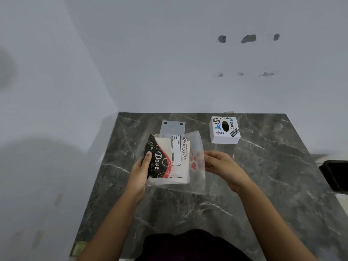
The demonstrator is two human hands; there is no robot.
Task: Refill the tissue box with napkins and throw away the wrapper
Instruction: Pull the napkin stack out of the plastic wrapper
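Note:
A clear plastic napkin pack point(170, 160) with a black, red and white "Dove" print is held just above the dark marble counter point(263, 185), napkins still inside. My left hand point(140, 171) grips its left edge, thumb on the black print. My right hand point(223, 167) pinches the loose transparent wrapper at the pack's right side. The white cube tissue box point(224, 129), covered in stickers, with a dark oval opening on top, stands at the back right of the counter, apart from both hands.
A grey plastic plate with two holes point(173, 127) lies behind the pack. A black bin point(336, 175) sits off the counter's right edge. White walls close the back and left. Dark clothing point(188, 245) shows at the near edge.

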